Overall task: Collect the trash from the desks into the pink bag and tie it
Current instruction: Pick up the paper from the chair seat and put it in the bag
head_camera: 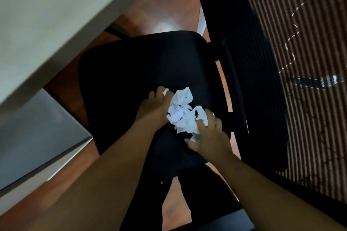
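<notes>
Crumpled tissue is held on the chair seat between 2 hands. Its left edge is gripped by curled fingers of the left hand; its near edge is pinched by spread fingers and thumb of the right hand.

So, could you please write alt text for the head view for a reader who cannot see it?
The left hand and right hand gather crumpled white paper between them on a black chair seat. A pale desk edge lies upper left, a striped rug at right.
</notes>
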Demonstrator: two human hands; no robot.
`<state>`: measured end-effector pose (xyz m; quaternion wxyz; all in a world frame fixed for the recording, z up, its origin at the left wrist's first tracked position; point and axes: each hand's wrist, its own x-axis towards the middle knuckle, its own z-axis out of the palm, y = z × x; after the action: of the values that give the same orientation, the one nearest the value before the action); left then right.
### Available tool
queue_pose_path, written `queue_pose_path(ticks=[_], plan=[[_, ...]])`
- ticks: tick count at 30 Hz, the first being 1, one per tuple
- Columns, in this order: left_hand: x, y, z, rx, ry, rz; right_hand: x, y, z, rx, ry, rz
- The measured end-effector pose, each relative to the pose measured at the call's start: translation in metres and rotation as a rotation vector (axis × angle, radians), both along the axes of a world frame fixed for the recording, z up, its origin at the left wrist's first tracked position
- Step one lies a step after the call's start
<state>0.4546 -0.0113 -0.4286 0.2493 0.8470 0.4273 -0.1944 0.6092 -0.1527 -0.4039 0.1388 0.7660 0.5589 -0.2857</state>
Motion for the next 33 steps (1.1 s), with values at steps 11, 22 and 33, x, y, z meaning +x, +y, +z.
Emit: queue_pose_path(ticks=[11,22,33], plan=[[0.006,0.014,-0.005,-0.185,-0.136,-0.023,0.021,0.036,-0.025,-0.071,0.053,0.042],[-0.003,0.026,0.082,-0.176,-0.236,0.180,0.023,0.071,0.085,0.004,0.193,-0.146],[0.018,0.050,0.261,-0.080,-0.473,0.226,0.048,0.121,0.260,0.343,0.163,-0.125]])
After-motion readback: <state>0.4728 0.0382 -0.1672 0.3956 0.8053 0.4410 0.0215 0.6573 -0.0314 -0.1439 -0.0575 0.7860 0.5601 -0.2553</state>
